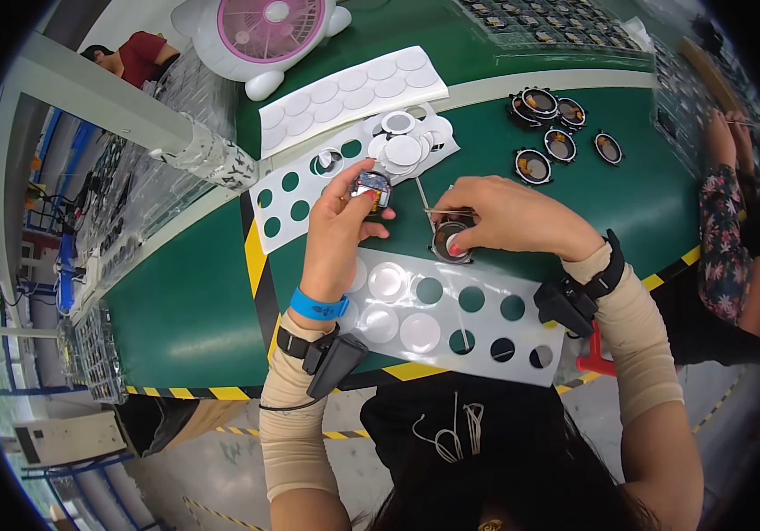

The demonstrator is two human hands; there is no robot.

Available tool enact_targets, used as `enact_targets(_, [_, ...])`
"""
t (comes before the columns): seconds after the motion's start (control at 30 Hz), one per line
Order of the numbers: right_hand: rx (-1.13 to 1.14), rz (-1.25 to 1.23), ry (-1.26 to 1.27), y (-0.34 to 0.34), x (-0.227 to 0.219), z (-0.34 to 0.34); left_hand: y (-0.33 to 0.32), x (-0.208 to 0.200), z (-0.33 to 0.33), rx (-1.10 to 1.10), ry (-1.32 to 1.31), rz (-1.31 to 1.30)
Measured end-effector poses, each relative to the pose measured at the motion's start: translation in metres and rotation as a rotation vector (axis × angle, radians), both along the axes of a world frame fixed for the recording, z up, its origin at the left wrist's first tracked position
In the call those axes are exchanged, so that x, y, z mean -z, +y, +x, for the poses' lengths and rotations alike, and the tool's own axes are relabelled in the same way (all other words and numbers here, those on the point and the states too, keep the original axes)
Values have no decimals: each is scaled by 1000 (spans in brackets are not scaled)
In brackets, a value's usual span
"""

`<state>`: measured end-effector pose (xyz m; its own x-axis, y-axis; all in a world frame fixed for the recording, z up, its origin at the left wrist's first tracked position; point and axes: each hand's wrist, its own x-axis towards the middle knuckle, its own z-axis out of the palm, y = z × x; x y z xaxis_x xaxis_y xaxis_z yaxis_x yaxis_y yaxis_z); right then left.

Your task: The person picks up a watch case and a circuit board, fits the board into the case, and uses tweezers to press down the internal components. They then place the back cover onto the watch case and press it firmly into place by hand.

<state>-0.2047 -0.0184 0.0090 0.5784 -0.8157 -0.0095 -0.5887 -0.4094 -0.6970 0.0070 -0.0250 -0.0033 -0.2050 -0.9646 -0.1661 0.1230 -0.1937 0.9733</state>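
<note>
We grip a small round dark watch case [371, 188] in our left hand [342, 226], while our right hand [508, 219] pinches thin metal tweezers [437, 211] just right of it, fingertips pressing a round dark ring part [447, 240] on the green surface [194, 292].

Left hand [342, 221] grips small round part [371, 188] by fingertips. Right hand [508, 219] pinches tweezers [440, 211] over dark ring [449, 241], just right of that grip (both above white punched sheet [486, 341]).

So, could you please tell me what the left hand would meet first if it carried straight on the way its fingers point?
Probably the pile of round white discs just beyond the left hand; depth is unclear.
</note>
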Motion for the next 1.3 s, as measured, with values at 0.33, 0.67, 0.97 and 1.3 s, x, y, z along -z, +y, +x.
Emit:
enact_targets(0.33, [181,-391,31,-17,26,-4,0,7,-2,-33,108,21])
enact_targets(0.67, [245,-567,-98,-22,28,5,7,-5,-8,28,120,79])
enact_targets(0.97, [286,-182,-483,0,1,19,22,-9,-15,194,-27,39])
enact_targets(1.3, [144,-473,-532,1,13,26,25,-9,-18,156,138,135])
